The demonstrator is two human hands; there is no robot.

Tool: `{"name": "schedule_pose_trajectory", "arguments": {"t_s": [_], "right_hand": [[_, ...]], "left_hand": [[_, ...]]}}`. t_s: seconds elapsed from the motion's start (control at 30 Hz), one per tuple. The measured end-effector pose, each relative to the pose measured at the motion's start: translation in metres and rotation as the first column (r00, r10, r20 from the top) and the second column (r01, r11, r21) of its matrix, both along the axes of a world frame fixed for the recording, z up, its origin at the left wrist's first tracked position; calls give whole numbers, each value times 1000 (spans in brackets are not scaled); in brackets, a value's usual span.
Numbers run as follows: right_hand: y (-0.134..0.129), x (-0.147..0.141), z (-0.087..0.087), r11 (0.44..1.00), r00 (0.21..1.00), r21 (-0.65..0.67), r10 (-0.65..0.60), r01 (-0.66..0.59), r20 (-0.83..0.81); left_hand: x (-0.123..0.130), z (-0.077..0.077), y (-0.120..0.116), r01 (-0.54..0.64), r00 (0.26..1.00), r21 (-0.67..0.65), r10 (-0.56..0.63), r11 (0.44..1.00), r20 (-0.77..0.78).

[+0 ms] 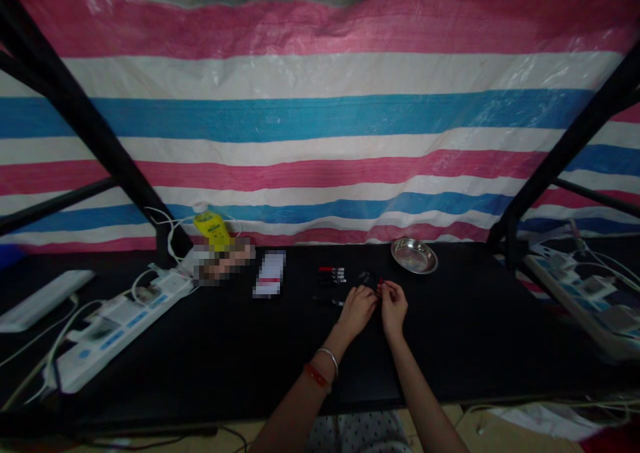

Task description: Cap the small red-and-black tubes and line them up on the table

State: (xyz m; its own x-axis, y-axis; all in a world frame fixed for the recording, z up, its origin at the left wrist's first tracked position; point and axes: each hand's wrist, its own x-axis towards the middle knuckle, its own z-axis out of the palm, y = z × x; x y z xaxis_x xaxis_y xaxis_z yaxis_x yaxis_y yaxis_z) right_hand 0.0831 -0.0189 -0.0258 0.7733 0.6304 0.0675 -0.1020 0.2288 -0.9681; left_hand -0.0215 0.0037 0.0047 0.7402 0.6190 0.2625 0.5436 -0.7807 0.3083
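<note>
My left hand rests low over the black table, its fingers bent and drawn together beside my right hand. What lies under its fingertips is too small and dark to make out. My right hand pinches a small red piece between thumb and fingers. A dark, slightly shiny object lies just beyond my left fingertips; its kind is unclear. Left of the hands is a short row of small slim parts, one red and others black, with silvery ends. A dark thin piece lies nearer my left wrist.
A shiny round metal dish stands behind my right hand. To the left are a blurred-out pale rectangle, a yellow bottle and a long white power strip with cables. Another power strip is at right. Black frame bars flank the table.
</note>
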Motion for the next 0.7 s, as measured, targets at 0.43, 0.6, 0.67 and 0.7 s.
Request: {"name": "schedule_pose_trajectory", "arguments": {"t_s": [0.43, 0.6, 0.67, 0.7], "right_hand": [[-2, -3, 1, 993, 987, -75, 105, -96, 123], [-4, -5, 5, 990, 986, -88, 116, -106, 116], [-5, -5, 7, 991, 989, -85, 113, -105, 100], [-5, -6, 8, 991, 990, -79, 114, -107, 86]], "left_hand": [[-8, 6, -14, -269, 963, 83, 269, 959, 14], [-10, 2, -15, -215, 976, 95, 212, 972, 44], [-10, 1, -15, -188, 981, 97, 180, 977, 77], [-10, 1, -15, -172, 981, 96, 162, 981, 105]]}}
